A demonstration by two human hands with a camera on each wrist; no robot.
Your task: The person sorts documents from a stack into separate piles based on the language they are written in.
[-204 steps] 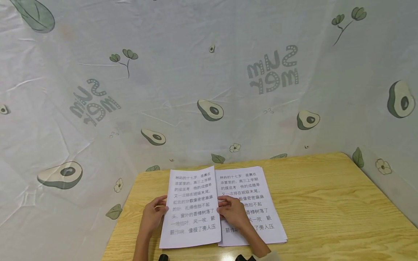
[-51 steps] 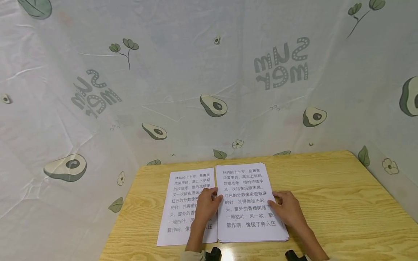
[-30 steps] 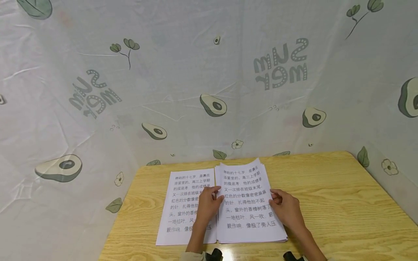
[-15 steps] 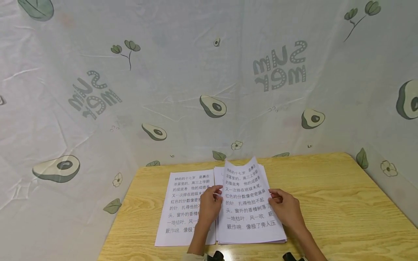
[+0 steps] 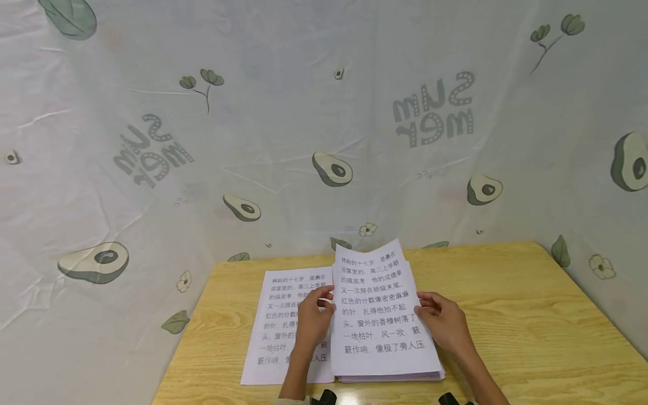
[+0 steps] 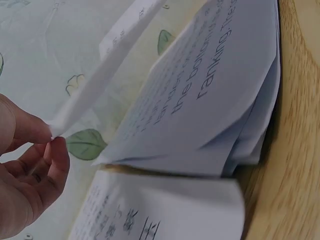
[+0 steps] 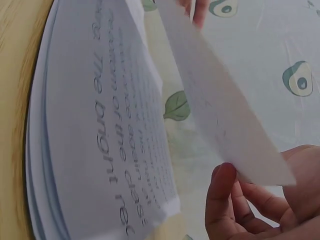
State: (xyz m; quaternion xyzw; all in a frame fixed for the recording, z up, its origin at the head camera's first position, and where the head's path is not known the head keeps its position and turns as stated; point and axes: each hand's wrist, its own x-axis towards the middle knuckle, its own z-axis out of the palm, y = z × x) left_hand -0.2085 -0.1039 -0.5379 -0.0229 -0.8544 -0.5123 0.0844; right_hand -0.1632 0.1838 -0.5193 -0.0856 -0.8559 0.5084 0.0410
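A printed sheet of paper (image 5: 377, 315) with Chinese text is held up over the right-hand stack, its top edge bowed. My left hand (image 5: 313, 320) pinches its left edge between thumb and fingers; my right hand (image 5: 445, 320) pinches the right edge. Both wrist views show a gap between this sheet and the stack (image 6: 220, 95) under it. English print covers the page on top of that stack (image 7: 110, 120), and its page edges are uneven. Left of it lies another page pile (image 5: 283, 337) with Chinese text, partly hidden by my left hand and forearm.
Everything lies on a wood-grain table (image 5: 506, 315). A pale curtain (image 5: 283, 124) with avocado and leaf prints hangs behind the table and along its sides. Small black devices (image 5: 328, 397) show near my wrists at the bottom edge.
Earlier, both hands held a sheet over the left pile. They then moved to the right stack, and its top sheet has come up off it, shifting slightly left in the last half second.
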